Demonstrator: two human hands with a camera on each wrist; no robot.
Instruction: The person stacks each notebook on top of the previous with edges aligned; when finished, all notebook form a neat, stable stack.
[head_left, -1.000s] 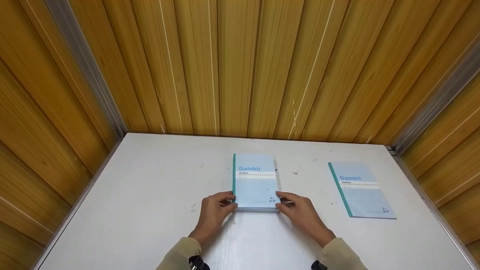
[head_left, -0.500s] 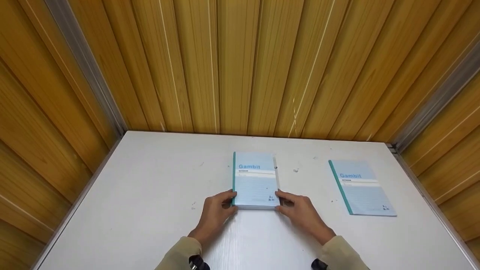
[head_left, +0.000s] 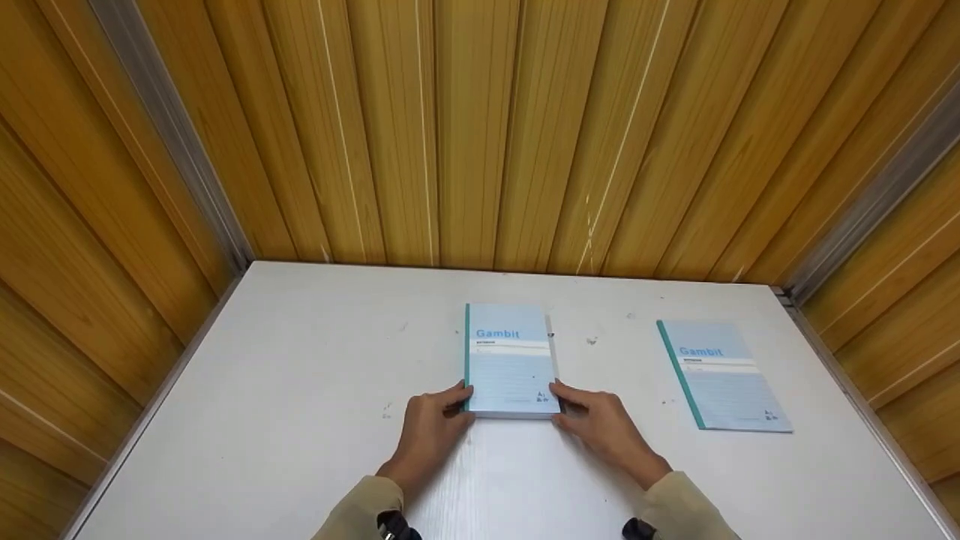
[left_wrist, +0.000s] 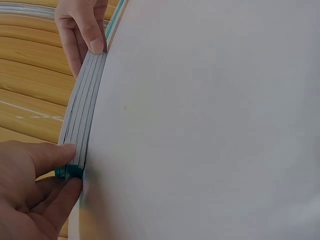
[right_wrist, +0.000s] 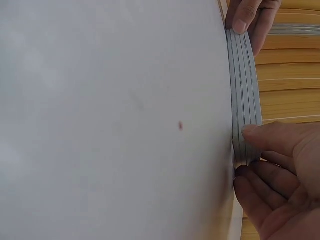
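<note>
A stack of light blue notebooks (head_left: 511, 360) with green spines and "Gambit" on the top cover lies flat on the white table. In the left wrist view, the stack's page edges (left_wrist: 82, 110) run nearly flush. My left hand (head_left: 433, 427) grips the near left corner, thumb against the front edge and fingers at the spine side. At the near right corner my right hand (head_left: 604, 424) holds the stack the same way; its thumb presses the front edges and its curled fingers (right_wrist: 260, 187) touch the side.
A single matching notebook (head_left: 724, 379) lies apart on the right of the table, slightly angled. Yellow wood-patterned panels (head_left: 480, 135) rise behind the white table (head_left: 322, 360) and at both sides. Small dark marks dot the tabletop.
The stack's front edges look more even than a second ago, when a lower notebook stuck out toward me. Both hands keep nearly the same place.
</note>
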